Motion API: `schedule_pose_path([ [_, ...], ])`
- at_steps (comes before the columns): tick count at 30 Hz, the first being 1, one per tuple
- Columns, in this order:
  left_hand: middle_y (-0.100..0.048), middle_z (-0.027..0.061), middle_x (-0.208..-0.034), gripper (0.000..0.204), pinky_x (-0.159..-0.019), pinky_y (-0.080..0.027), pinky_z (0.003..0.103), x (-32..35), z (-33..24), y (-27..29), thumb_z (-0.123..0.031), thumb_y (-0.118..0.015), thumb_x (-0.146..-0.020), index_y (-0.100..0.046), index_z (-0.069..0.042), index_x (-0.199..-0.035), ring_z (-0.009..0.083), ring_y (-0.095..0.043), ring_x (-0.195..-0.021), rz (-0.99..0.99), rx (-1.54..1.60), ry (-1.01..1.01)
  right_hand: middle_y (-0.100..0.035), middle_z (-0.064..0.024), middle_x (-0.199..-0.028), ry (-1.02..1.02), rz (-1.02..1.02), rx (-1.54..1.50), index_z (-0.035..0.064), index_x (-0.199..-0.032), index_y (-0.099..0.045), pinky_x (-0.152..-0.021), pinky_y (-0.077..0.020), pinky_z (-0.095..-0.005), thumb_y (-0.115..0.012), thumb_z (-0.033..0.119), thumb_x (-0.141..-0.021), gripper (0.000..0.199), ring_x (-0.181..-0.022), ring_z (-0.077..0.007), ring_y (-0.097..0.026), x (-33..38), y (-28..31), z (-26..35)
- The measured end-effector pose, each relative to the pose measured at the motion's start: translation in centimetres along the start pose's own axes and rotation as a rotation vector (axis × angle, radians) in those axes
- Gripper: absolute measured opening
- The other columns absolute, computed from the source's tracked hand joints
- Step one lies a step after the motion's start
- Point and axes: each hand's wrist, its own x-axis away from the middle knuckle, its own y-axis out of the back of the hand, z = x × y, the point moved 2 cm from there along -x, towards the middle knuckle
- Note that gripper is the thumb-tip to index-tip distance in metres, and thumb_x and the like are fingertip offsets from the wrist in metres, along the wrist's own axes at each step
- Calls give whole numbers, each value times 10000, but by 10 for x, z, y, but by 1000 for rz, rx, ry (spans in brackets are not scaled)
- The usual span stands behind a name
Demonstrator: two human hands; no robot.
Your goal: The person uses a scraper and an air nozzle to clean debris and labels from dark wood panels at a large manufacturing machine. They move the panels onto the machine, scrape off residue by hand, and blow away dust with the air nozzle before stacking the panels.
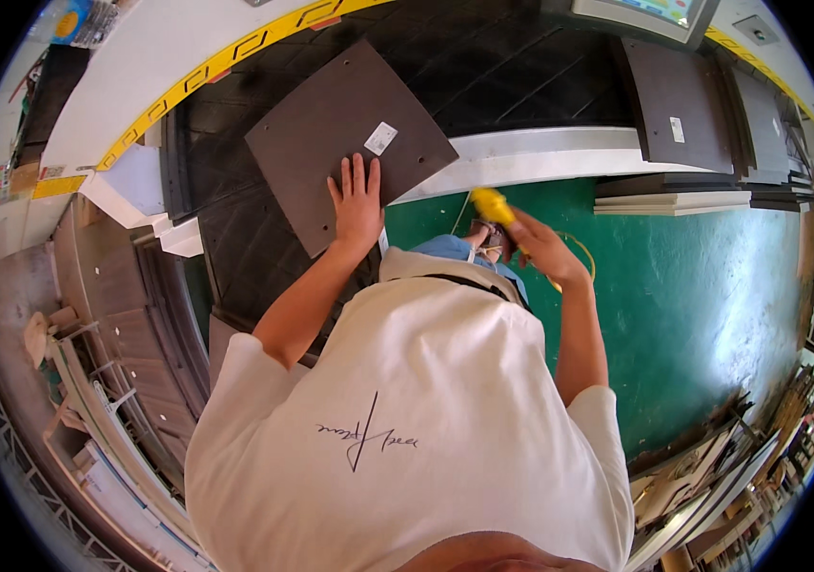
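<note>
A square dark brown panel [316, 133] with small holes near its corners and a white label [381, 139] lies askew on the black worktop [521, 71]. My left hand [359, 205] rests flat on its near edge, fingers stretched out beside the label. My right hand [542, 250] is closed around a yellow hand tool [492, 206], held over the floor to the right of the panel and apart from it. A thin yellow hose [583, 250] loops beside that hand. The tool's exact kind cannot be made out.
More brown panels [679, 110] stand at the far right, above a stack of pale-edged boards [664, 204]. A screen [650, 14] is at the back. Yellow-marked machine edging [207, 71] curves along the back left. Boards pile up at the lower right [722, 467]; the floor [683, 305] is green.
</note>
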Motion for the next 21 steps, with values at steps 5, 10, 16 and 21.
schedule_pose_path([
  [5, -511, 217, -1536, 751, -1038, -532, 471, -12, -10, 161, -217, -713, -866, -424, -79, -1546, 377, -577, -1334, 72, 17, -63, -641, -55, -856, 180, -177, -473, 61, -1332, -561, -624, -470, -294, -385, 504, -1108, 526, -737, -160, -635, 42, 13, -1],
  [10, -713, 298, -1089, 566, -912, -539, 525, -42, 22, 286, -435, -640, -984, -591, -25, -1371, 457, -690, -1041, 18, 96, -17, -670, -61, -861, 340, 546, -139, -10, -1318, -590, -619, -435, -261, -470, 537, -1076, 610, -706, -109, -595, 42, -40, 62],
  [16, -726, 183, -1189, 657, -960, -513, 378, -85, 70, 309, -526, -680, -970, -615, -14, -1377, 295, -695, -1081, 4, 289, 97, -638, -26, -828, 364, 196, -264, 71, -1147, -633, -590, -413, -233, -425, 563, -1096, 536, -675, -79, -543, -17, -65, 70],
  [21, -719, 119, -1172, 630, -968, -502, 361, -91, 96, 303, -520, -686, -970, -639, -24, -1354, 227, -672, -1070, 34, 440, 124, -577, 5, -804, 136, 299, -87, 90, -1184, -624, -642, -453, -253, -438, 577, -1088, 530, -706, -81, -523, -42, -60, 59],
])
